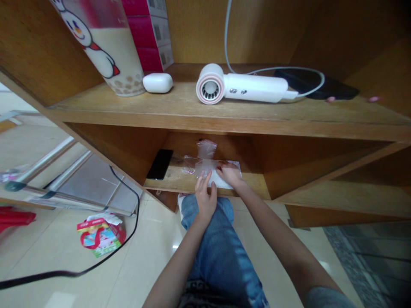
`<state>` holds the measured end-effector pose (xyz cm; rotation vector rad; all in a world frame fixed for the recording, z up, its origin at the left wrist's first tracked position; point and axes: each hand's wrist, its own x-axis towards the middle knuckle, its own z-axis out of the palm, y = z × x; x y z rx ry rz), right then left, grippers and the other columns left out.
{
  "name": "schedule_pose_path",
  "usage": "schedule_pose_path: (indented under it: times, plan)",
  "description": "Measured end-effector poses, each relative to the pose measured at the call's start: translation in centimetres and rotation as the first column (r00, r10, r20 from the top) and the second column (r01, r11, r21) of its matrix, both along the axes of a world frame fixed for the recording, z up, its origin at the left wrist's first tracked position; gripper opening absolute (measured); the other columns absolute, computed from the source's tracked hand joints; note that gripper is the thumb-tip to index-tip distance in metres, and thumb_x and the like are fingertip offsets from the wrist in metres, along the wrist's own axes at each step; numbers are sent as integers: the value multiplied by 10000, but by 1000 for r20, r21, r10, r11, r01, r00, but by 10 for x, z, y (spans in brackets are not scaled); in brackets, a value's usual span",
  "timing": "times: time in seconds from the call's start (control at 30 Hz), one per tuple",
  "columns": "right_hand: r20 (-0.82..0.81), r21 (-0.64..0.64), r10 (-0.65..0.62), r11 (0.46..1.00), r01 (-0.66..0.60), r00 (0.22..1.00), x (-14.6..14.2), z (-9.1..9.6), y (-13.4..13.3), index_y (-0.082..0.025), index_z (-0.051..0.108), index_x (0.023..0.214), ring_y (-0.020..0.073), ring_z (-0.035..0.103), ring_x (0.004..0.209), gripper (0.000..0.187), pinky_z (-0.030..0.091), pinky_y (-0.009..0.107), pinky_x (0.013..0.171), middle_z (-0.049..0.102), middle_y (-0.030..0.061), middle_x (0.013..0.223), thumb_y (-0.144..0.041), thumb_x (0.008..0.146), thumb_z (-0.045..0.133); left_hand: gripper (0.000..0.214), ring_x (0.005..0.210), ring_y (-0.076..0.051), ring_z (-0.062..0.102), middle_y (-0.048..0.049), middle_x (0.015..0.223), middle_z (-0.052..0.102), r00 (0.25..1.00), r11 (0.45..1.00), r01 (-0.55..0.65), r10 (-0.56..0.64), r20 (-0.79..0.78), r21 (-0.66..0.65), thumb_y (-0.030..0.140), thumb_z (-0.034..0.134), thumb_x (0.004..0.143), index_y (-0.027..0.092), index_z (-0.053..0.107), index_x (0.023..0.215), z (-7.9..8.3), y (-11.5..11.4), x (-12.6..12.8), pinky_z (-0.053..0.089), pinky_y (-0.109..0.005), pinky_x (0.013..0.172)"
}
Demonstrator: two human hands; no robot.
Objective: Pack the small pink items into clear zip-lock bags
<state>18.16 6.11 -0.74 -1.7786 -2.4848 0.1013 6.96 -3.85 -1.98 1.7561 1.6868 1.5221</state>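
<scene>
Both my hands reach to the lower wooden shelf (167,182). My left hand (205,194) lies with its fingers stretched out flat on a clear plastic bag (207,167) with something white in it. My right hand (229,174) rests on the same bag from the right, fingers curled down onto it. A second crumpled clear bag (206,148) stands just behind, and a small pinkish packet (189,170) lies to the left. My knee in blue jeans (218,239) is right below the shelf edge.
A black phone (159,164) lies on the lower shelf's left. The upper shelf (180,109) holds a white hair dryer (240,87) with cord, a white earbud case (157,82), a snowman cup (109,47), pink boxes (150,34) and a dark pouch (334,90). A black cable (96,265) and colourful packet (101,233) lie on the floor.
</scene>
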Motion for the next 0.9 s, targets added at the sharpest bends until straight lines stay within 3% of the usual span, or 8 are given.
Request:
schedule_pose_path:
  times: [0.9]
  plan:
    - [21,28,33,999,-34,999,-3,-2,-3,-160,596,967,183,573,877,300,396,232,690,602,101,1024,-298,852,356,368,1223,-194,380,-73,1224,534,1000,1000,-18,18,12,-2,200,412,848,189,477,1210,1,-1,0,320,-419,1013]
